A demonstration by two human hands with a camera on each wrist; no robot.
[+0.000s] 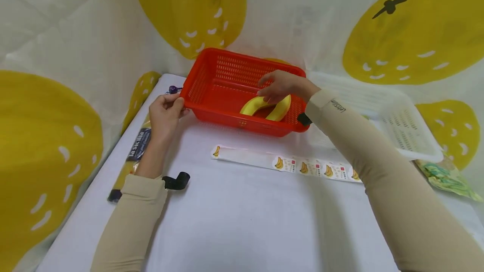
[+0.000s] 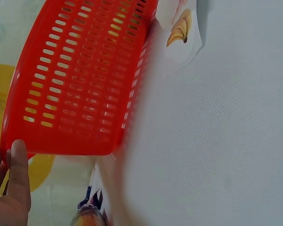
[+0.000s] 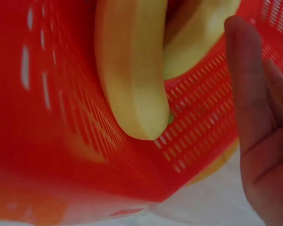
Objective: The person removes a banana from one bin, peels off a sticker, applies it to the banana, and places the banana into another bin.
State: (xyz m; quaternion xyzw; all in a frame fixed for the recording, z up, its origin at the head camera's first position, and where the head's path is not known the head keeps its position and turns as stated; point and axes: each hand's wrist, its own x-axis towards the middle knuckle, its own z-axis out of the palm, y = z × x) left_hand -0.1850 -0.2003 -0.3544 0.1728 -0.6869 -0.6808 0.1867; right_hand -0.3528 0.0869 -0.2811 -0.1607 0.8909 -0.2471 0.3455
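A red plastic basket (image 1: pixel 217 116) with slotted walls stands at the back of the white table. My left hand (image 1: pixel 164 114) pinches its near left corner; in the left wrist view a finger (image 2: pixel 18 169) presses the rim from outside. Yellow bananas (image 1: pixel 280 109) lie inside at the basket's right end. Above them hovers my right hand (image 1: pixel 281 85), its fingers loosely bent and holding nothing. The right wrist view shows one banana (image 3: pixel 134 70) close up and another (image 3: pixel 198 40) behind it, with the hand apart from both.
A strip of banana stickers (image 1: pixel 249 157) lies before the basket. To the right stands a white basket (image 1: pixel 427 139), partly behind my right arm, with a green packet (image 1: pixel 446 173) beside it. A labelled yellow packet (image 1: pixel 139 144) lies under my left forearm; a purple-wrapped item (image 1: pixel 174 89) sits behind.
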